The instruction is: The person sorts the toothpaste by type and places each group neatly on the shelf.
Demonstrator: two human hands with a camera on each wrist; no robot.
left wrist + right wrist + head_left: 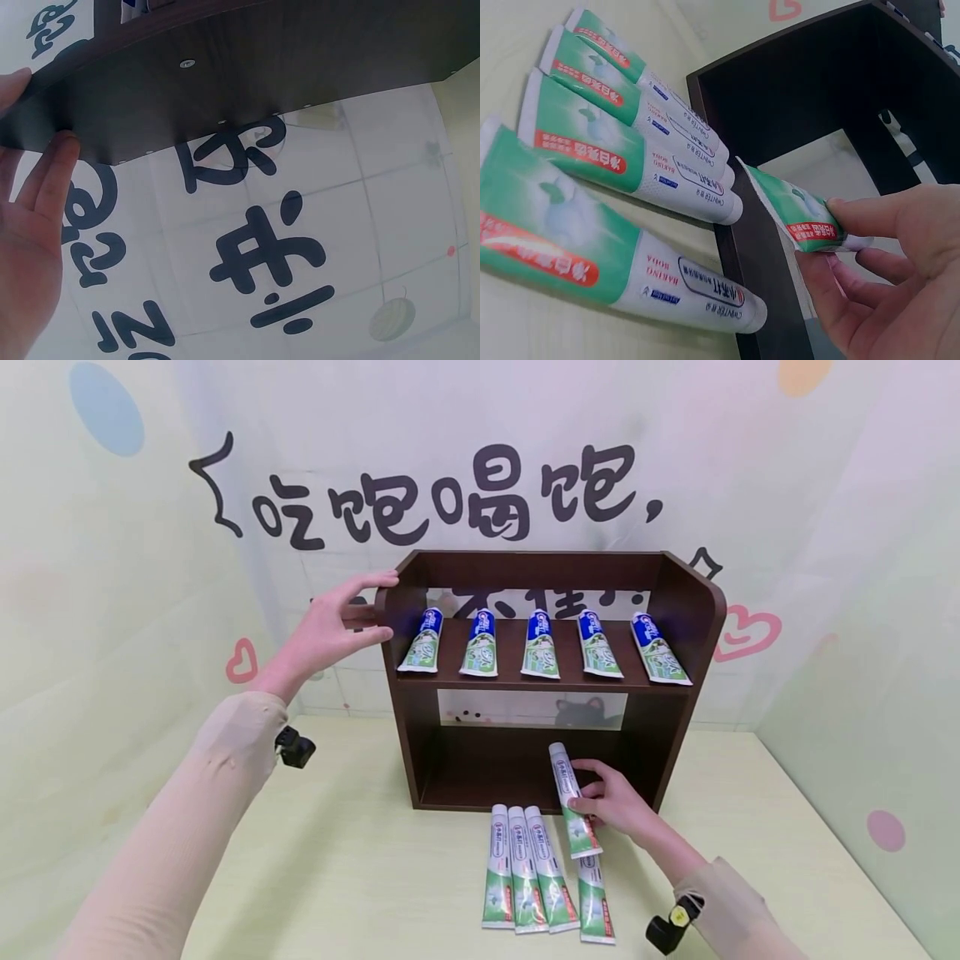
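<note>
My left hand grips the front edge of the left side panel of a dark brown two-tier shelf, with fingers against the outer face in the left wrist view. A green and white toothpaste tube is pinched between the thumb and fingers of my right hand. It is tilted, cap toward the lower compartment, and overlaps another tube on the table in the head view. Three more such tubes lie side by side to its left, caps toward the shelf.
Several blue and green toothpaste tubes lean in a spaced row on the upper tier. The lower tier has a dark base and an opening at the back. A pale table bears everything. Printed fabric walls surround it.
</note>
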